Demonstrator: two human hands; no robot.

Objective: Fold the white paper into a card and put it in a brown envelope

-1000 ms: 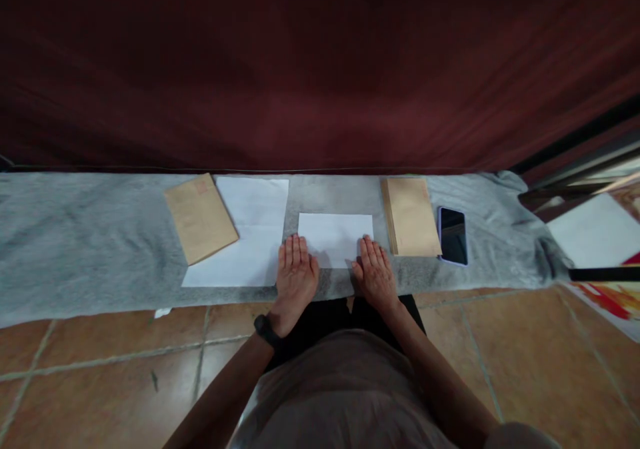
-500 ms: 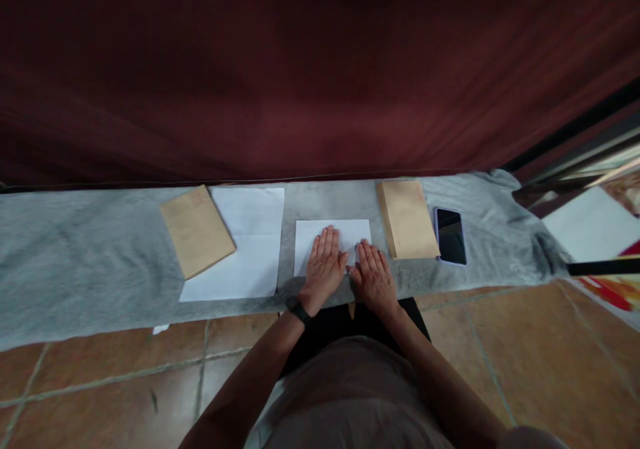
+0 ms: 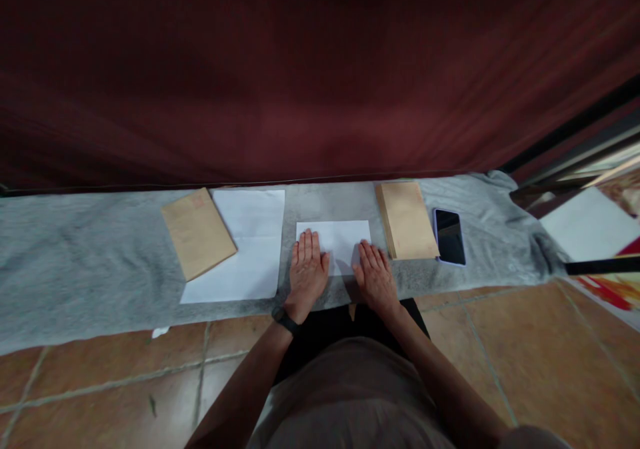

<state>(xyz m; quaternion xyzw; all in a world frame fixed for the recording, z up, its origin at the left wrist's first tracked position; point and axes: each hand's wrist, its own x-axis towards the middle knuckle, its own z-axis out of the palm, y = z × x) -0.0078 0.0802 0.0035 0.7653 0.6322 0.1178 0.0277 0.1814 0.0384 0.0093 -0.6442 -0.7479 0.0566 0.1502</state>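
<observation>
Both palms down on a small folded white sheet (image 3: 340, 239), laid on a grey cloth (image 3: 90, 255) spread over a tiled floor (image 3: 100, 382). Left hand (image 3: 307, 269): grip unclosed and flat, fingers straight, over the sheet's left half, heel off its near edge onto the cloth. Right hand (image 3: 375, 275): grip likewise flat and clamped on nothing, fingertips on the sheet's near right corner. Bare strip of paper between the two grips. Black wristband (image 3: 285, 319) just behind the left grip.

Just left of the left grip, a larger white sheet (image 3: 250, 249), with a brown envelope (image 3: 197, 232) lying askew over its left edge. Faint reddish mark near the envelope's far edge, too blurred to read.

Just right of the right grip, a stack of brown envelopes (image 3: 407, 219). Beyond that, close beside the stack, a phone (image 3: 449, 235), face up, screen dark. Dark red curtain (image 3: 320, 69) past the fingertips, along the cloth's far edge.
</observation>
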